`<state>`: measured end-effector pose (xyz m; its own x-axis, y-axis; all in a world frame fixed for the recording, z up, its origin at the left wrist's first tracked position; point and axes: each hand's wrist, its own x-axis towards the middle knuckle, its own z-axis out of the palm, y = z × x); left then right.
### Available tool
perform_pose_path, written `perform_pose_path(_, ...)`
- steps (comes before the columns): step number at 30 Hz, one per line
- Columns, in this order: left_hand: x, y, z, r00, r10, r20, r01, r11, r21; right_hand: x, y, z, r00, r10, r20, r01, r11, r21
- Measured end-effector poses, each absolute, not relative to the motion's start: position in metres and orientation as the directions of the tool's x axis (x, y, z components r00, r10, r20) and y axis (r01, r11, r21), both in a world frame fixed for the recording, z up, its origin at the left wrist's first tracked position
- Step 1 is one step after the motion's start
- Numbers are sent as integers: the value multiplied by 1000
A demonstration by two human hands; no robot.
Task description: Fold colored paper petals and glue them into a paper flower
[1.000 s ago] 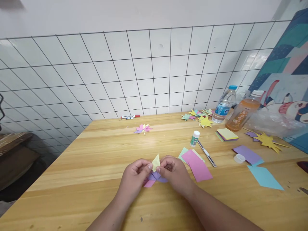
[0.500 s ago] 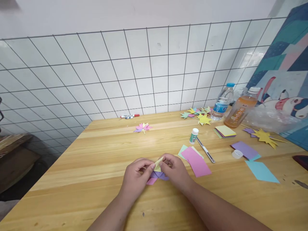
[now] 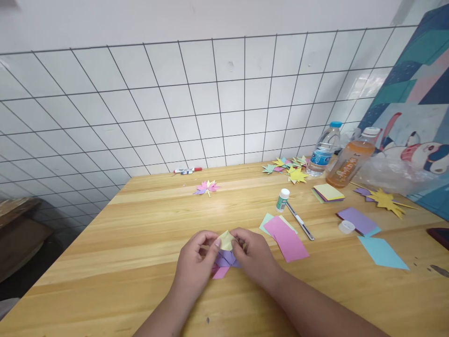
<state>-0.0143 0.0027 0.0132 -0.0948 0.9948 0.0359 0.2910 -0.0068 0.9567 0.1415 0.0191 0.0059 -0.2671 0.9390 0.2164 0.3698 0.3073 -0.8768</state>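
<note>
A small piece of pale yellow folded paper [image 3: 226, 240] is pinched between my two hands at the middle of the table. My left hand [image 3: 197, 258] grips its left edge with thumb and fingers. On its right side my right hand [image 3: 253, 255] holds it the same way. Just below the yellow piece lie purple folded paper [image 3: 226, 258] and a pink folded piece [image 3: 220, 272], partly covered by my fingers. Whether these are joined to the yellow paper I cannot tell.
To the right are pink paper [image 3: 286, 238], a glue stick [image 3: 282, 201], a utility knife [image 3: 300, 221], a white cap [image 3: 346, 227] and blue paper [image 3: 382, 252]. Two bottles [image 3: 322, 152] stand at the back right near folded paper stars [image 3: 297, 175]. A paper flower [image 3: 207, 187] lies at the back.
The yellow paper now shows a wider face between my hands, which have moved slightly apart. More of the pink piece below is visible.
</note>
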Motion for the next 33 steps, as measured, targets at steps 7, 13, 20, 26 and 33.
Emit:
perform_pose_path(7,-14,9,8,4,988,-156,21,156,988,143,19,6,-224,953,202,305,265,-915)
perform_pose_path(13,-16,11,3,43,959,-279,-163,282,945,144,19,5,-244,923,297,370,371,-851)
perform_pose_path(20,-16,10,10,-58,951,-304,-215,285,934,145,23,-1,-318,808,496,352,586,-730)
perform_pose_path(26,-15,11,9,-73,955,-286,-125,276,953,147,26,-2,-322,781,536,430,625,-652)
perform_pose_path(33,-8,6,12,-55,979,-197,-23,196,980,148,24,4,-349,783,516,469,622,-627)
